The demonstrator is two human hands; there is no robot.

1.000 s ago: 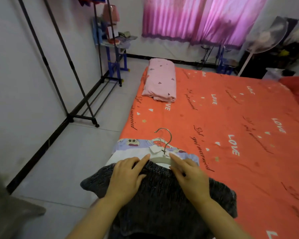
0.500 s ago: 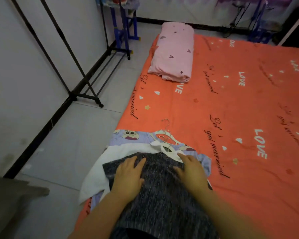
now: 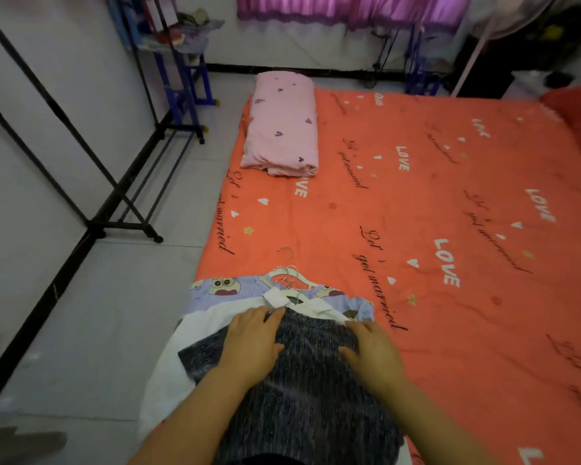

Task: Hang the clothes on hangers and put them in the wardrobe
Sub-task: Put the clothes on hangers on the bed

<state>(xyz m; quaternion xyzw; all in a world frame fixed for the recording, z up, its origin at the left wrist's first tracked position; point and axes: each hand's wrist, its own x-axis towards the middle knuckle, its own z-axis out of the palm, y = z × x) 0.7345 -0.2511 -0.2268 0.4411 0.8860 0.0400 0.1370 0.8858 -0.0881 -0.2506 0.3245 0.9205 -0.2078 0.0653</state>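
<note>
A dark grey knitted garment [image 3: 311, 374] lies on top of a pile at the near left corner of the orange bed [image 3: 416, 213]. Under it lie a white garment [image 3: 195, 330] and a blue cartoon-print garment [image 3: 215, 288]. White hangers with metal hooks [image 3: 287, 273] stick out at the top of the pile. My left hand [image 3: 252, 342] rests flat on the grey garment's left shoulder. On its right shoulder my right hand [image 3: 374, 352] lies flat, fingers spread. Neither hand grips anything.
A black clothes rack [image 3: 91, 182] stands on the tiled floor against the left wall. A folded pink blanket [image 3: 282, 125] lies at the bed's far left. A blue shelf [image 3: 185, 78] and purple curtains [image 3: 349, 10] are at the back.
Both hands slid from the hanger's neck outward and down onto the grey garment's shoulders. The camera tilted down, then slightly back up.
</note>
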